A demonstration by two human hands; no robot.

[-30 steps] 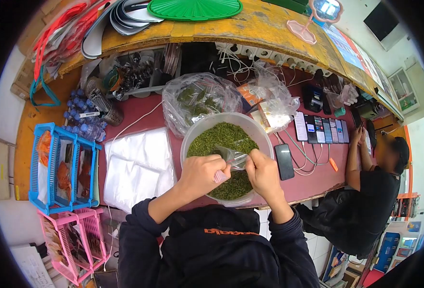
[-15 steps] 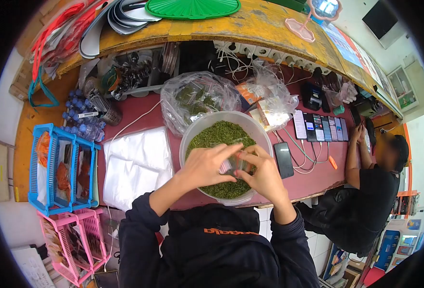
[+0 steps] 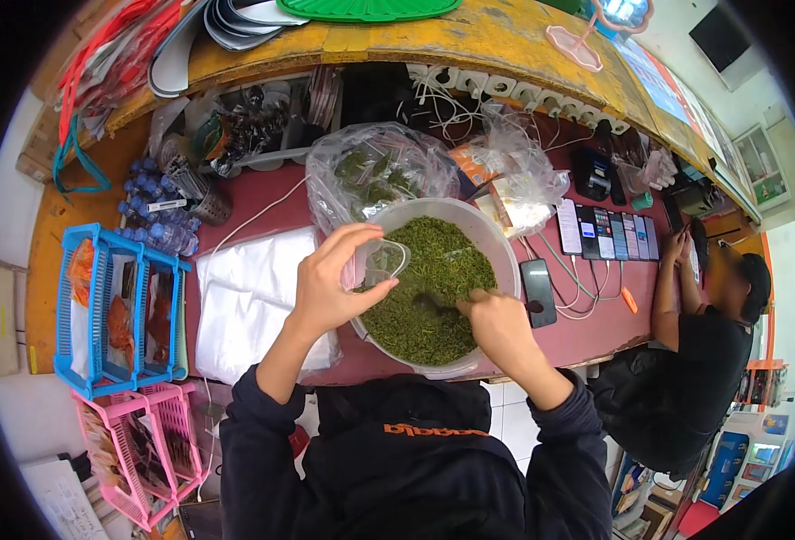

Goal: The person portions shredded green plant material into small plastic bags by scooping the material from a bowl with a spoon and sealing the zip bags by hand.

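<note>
Clear bag (image 3: 381, 261) hangs over the left part of the tub (image 3: 510, 256) in the head view, held between the left hand's (image 3: 330, 279) thumb and fingers, its rounded mouth facing right. At the tub's right-front, the right hand (image 3: 501, 326) grasps a dark tool (image 3: 432, 306), which runs leftward into chopped greens (image 3: 433, 238), below-right of the bag. Nearer than the tub, orange lettering (image 3: 441, 430) on the sweatshirt (image 3: 424, 481) appears upside down, partly cut off.

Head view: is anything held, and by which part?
The left hand holds a clear plastic bag by its sides, near the open mouth; the right hand holds a dark scoop, seemingly by its handle.
</note>
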